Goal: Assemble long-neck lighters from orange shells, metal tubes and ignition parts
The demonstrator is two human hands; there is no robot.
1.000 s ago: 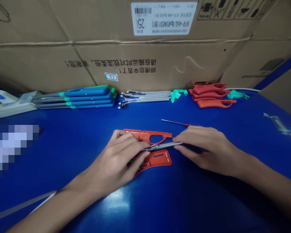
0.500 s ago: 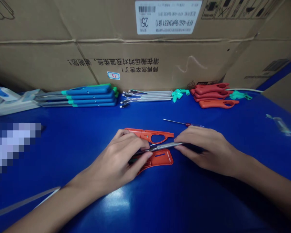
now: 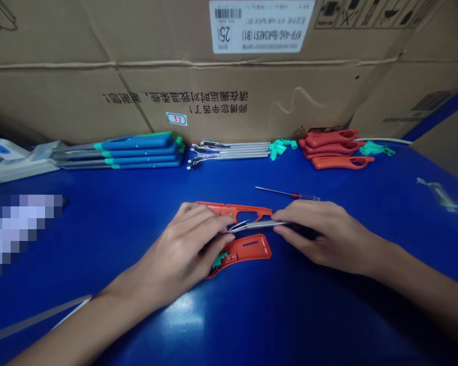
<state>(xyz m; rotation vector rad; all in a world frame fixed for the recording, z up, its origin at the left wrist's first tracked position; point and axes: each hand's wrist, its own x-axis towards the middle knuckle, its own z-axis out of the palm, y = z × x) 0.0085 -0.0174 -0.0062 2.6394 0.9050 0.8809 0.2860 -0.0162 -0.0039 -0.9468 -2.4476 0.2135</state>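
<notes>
My left hand (image 3: 185, 249) rests on an orange handle shell (image 3: 248, 249) that carries a small green part (image 3: 218, 260). Its fingers pinch the wired end of a thin metal tube (image 3: 257, 224). My right hand (image 3: 320, 234) pinches the tube's other end, holding it just above the blue table (image 3: 252, 315). A second orange handle shell (image 3: 234, 211) lies right behind the tube. A thin screwdriver with a red grip (image 3: 288, 193) lies beyond my right hand.
Along the cardboard box (image 3: 229, 71) at the back lie finished blue and green lighters (image 3: 137, 151), a bundle of metal tubes (image 3: 231, 151), loose green parts (image 3: 280, 146) and stacked orange shells (image 3: 334, 147). More green bits (image 3: 376, 149) sit at far right.
The tube's wired end has risen slightly off the lower shell. My left fingers have drawn back a little, so the green part on the shell now shows.
</notes>
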